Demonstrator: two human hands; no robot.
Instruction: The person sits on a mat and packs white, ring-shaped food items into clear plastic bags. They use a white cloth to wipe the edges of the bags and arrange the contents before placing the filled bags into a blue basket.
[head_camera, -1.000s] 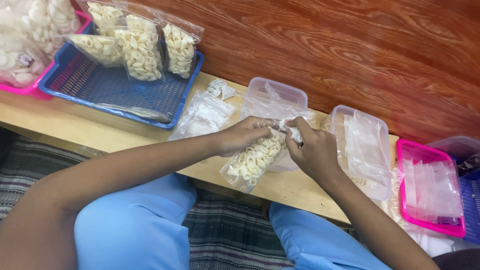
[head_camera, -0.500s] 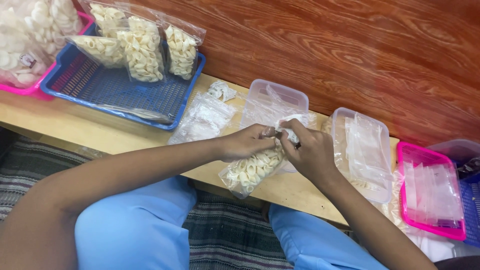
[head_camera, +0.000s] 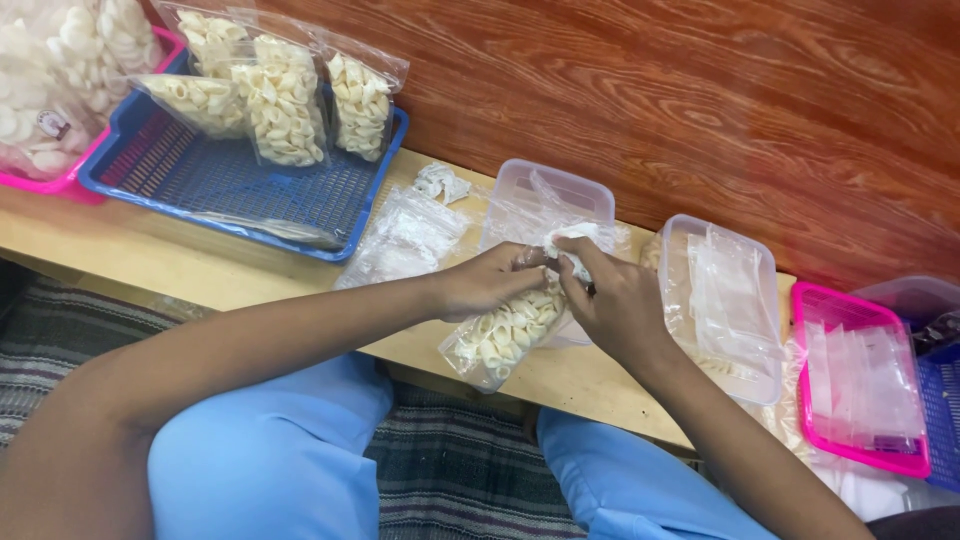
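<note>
Clear plastic is basically everywhere on our bench. Compared with a second ago, our hands have drawn closer together at the bag's mouth, and the clear plastic bag of pale shell-shaped crackers (head_camera: 505, 336) has barely shifted, still lying tilted on the pale wooden bench (head_camera: 180, 262) in front of our knees. Our left hand (head_camera: 490, 279) pinches the bag's top edge with closed fingers, and our right hand (head_camera: 612, 302) grips the same bunched top right beside it.

Behind the hands sits a clear lidded plastic tub (head_camera: 548, 197). To the right, another clear tub (head_camera: 720, 300) holds flat empty bags, and so does the pink tray (head_camera: 850, 380). Over on the left, the blue mesh tray (head_camera: 215, 180) carries three filled cracker bags (head_camera: 285, 100) standing at its far end.
</note>
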